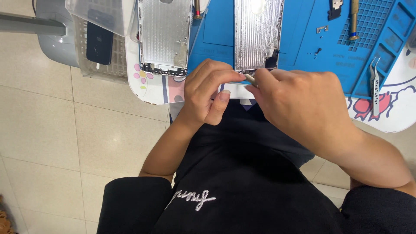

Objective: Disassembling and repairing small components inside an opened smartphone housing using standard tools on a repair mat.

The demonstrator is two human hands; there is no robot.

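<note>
Bright, even light, sharp throughout; mild glare on the silver phone housings (258, 32).

Two silver phone housings (164, 37) (258, 34), one black phone (99, 43), one pair of tweezers (375, 84), one screwdriver (354, 19).

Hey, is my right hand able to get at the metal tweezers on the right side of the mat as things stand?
Probably yes. The tweezers lie in the open by the blue mat's right edge, nothing on or around them, just up and right of the right hand. That hand's fingers already pinch a thin pale tool, which would have to go down first.
</note>
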